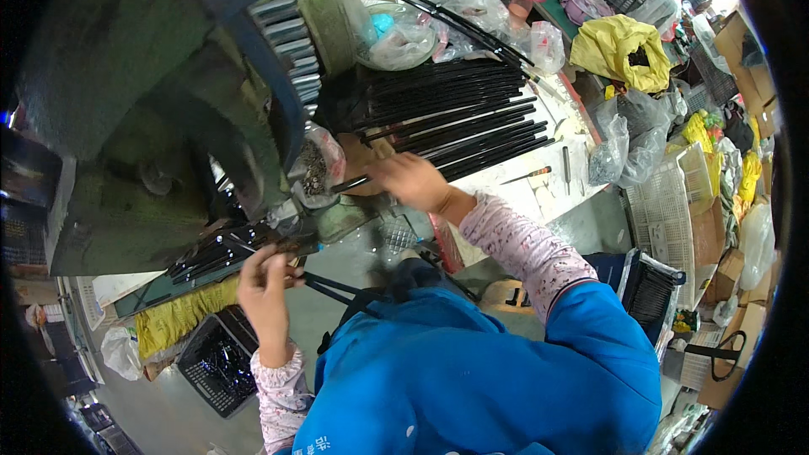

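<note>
Right hand (413,181): fingers closed about a black rod (350,184), its near end pointing toward the machine (126,143).
Left hand (268,286): beside thin dark strips (333,288); whether it grips them cannot be told.
Rod stock (459,101): laid roughly parallel on the table; best drawn singly, without dragging neighbours.
Parts bag (314,170): open, just beside the rod's end; the rod should clear its rim.
Handling: steady rod, fingertips well away from the machine.
</note>
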{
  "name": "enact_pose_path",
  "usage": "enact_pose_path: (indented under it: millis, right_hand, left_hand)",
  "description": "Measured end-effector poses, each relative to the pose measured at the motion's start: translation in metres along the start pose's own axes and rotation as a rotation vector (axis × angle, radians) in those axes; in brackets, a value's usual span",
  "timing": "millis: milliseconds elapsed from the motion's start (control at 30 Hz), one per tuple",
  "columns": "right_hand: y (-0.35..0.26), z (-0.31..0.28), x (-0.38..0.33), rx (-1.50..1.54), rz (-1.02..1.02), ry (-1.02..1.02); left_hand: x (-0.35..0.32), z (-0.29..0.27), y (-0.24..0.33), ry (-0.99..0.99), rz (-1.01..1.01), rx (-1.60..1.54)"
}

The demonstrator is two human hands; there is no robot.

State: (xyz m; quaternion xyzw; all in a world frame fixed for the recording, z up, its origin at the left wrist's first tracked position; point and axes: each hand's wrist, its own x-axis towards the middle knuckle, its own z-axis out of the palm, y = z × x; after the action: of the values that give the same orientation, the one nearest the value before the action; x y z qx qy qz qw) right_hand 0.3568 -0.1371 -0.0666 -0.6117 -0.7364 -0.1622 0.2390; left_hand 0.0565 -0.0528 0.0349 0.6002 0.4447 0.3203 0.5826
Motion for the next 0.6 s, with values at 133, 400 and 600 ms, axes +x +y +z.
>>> enact_pose_path:
  millis: [133, 400, 600]
  right_hand:
    - [-0.071, -0.016, 0.059, 0.137, -0.174, 0.094]
    - [-0.115, -0.019, 0.092, 0.193, -0.157, -0.009]
    - [-0.103, -0.021, 0.088, 0.253, 0.078, 0.108]
  left_hand:
    - [0.009, 0.009, -0.013, -0.058, -0.022, -0.447]
    - [0.005, -0.028, 0.003, -0.052, 0.130, -0.374]
    - [0.023, -0.048, -0.016, 0.203, 0.126, -0.652]
